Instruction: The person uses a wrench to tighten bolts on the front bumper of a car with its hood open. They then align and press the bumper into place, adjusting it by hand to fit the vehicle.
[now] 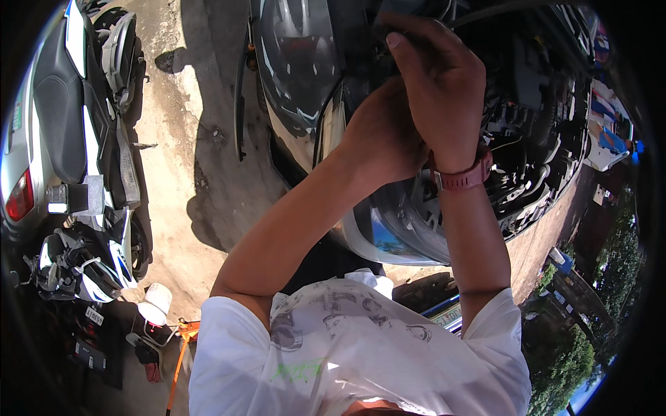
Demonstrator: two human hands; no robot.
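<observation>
My left hand reaches up and across in front of me. Its back shows, and its fingers are hidden behind my right hand. My right hand, with a dark red wristwatch on its wrist, overlaps it from the right. Its thumb and partly bent fingers point up and left, apart from each other, and I see nothing held between them. Both hands are over the open engine bay of a car, close to its front corner. A clear headlight lies below them. Deep shadow hides whatever is beyond the fingers.
A glossy dark vehicle panel stands at the upper left of my hands. Farther left is a motorcycle with a black seat. A white bucket and an orange metal stand or handle are at lower left. Trees fill the lower right.
</observation>
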